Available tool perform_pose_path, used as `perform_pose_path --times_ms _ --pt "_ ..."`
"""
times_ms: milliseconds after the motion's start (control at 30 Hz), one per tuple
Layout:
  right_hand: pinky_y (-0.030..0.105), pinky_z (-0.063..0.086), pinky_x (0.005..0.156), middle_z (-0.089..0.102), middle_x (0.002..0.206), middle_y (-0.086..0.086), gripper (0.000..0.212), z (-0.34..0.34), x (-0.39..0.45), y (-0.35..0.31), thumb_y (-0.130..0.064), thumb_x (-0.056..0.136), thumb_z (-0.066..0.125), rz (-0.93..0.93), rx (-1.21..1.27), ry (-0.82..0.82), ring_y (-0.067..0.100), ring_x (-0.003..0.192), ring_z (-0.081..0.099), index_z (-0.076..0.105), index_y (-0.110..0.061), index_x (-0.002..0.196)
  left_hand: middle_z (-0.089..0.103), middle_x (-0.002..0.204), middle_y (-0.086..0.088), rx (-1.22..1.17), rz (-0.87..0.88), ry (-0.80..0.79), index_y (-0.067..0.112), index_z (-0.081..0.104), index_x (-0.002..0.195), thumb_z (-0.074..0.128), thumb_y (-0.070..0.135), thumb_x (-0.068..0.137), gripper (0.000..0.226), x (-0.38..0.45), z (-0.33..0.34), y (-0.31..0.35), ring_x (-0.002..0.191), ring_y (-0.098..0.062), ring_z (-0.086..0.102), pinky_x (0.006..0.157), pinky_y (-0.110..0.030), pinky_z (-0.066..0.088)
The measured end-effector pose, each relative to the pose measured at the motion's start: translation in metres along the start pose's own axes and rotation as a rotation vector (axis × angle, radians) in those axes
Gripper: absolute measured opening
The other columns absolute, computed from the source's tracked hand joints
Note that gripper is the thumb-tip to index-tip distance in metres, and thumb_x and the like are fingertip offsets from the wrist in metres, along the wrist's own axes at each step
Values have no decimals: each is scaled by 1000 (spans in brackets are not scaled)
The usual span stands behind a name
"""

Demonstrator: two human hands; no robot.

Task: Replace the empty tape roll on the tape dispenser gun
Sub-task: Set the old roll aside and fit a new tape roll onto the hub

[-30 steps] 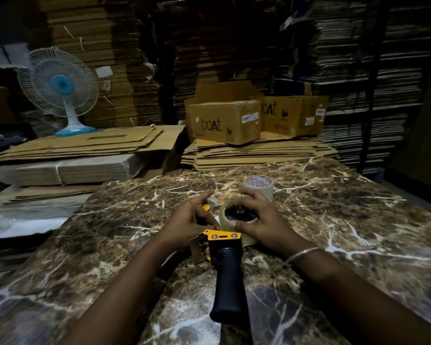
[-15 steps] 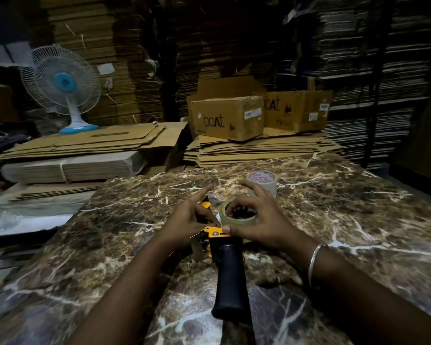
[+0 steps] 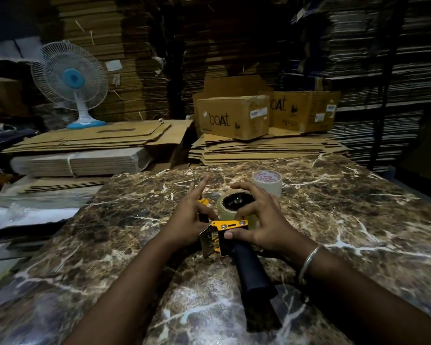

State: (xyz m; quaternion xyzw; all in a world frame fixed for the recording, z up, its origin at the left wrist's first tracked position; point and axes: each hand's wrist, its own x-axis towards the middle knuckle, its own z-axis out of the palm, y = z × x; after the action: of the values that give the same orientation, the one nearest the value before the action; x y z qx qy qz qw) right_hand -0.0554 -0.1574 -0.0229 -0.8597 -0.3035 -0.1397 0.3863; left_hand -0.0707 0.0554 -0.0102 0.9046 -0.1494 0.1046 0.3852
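On the marble worktop, near its middle, your items stand as follows.

Tape gun: lies flat, yellow frame uppermost, black handle running toward the near edge and slightly right. A metal plate with a spring shows at the frame's left side.

Roll on gun: pale tape, seated on the black hub, just beyond the yellow frame. Whether it is fully pressed home, you cannot tell.

Spare roll: white with red print on its top face, standing flat toward the far edge, just behind the gun's roll and your right fingers, apart from the gun.

Your left hand: pressed against the gun's left side, thumb on the frame by the roll, index and middle fingers stretched out forward and lifted clear. It braces rather than clenches.

Your right hand: fingers spread and curled over the seated roll, tips on its rim, thumb laid across the top of the handle just below the yellow frame. It grasps the roll. A metal bangle sits on this wrist.

Beyond the far edge: flat cardboard stacks carrying two boxes marked "boAt".

Beyond the far left corner: more flat cardboard, with a fan, white cage and blue hub, upright behind it.

Rear: tall piles of cardboard sheets, dim.
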Motion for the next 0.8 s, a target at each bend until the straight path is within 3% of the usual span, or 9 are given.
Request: perform_pose_path --times_ms 67,133,167,233,333,467,533,800 --pt "62 20 113 40 146 -26 46 1 0 2 -74 52 68 -2 7 6 7 141 32 76 -31 68 80 84 5 -12 5 6 22 12 158 84 6 72 113 -3 1 -2 132 26 17 124 -52 8" --pt "61 24 112 43 146 -21 44 2 1 4 -73 53 70 -15 26 20 10 140 37 75 -31 66 78 78 14 -20 4 12 24 12 158 83 7 72 112 -7 0 0 140 18 14 125 -50 8" --pt "60 26 112 44 146 -19 44 2 2 5 -71 53 72 -22 44 24 12 139 39 75 -30 66 77 85 18 -18 4 18 19 17 157 83 8 73 107 -8 -2 1 146 6 7 124 -50 12" --pt "60 28 112 46 145 -19 41 3 2 7 -70 53 74 -25 79 24 12 137 42 75 -30 64 60 118 25 27 31 20 2 43 145 82 8 75 80 -11 -6 5 151 -7 -1 122 -50 22" --pt "63 24 112 43 144 -25 42 3 1 8 -71 52 73 -13 62 33 3 132 39 73 -31 65 31 143 33 81 65 4 8 75 109 80 8 76 33 -17 -10 4 153 -9 1 114 -47 38" --pt "62 20 114 43 145 -22 48 1 1 9 -73 50 70 13 39 20 3 134 37 76 -30 69 20 154 32 96 65 25 22 81 84 81 12 76 13 -26 -16 -3 152 -8 5 113 -47 39" --pt "62 20 114 44 144 -22 47 1 0 9 -73 49 69 24 43 20 3 132 36 75 -31 69 16 158 30 95 62 29 23 81 74 81 13 76 11 -27 -16 -3 152 -6 7 115 -41 34" --pt "64 11 116 47 139 -22 32 -3 -2 8 -68 53 75 30 52 11 2 132 36 67 -40 64 22 160 22 43 62 34 15 80 70 81 7 75 9 -29 -18 0 151 -4 10 117 -30 29"
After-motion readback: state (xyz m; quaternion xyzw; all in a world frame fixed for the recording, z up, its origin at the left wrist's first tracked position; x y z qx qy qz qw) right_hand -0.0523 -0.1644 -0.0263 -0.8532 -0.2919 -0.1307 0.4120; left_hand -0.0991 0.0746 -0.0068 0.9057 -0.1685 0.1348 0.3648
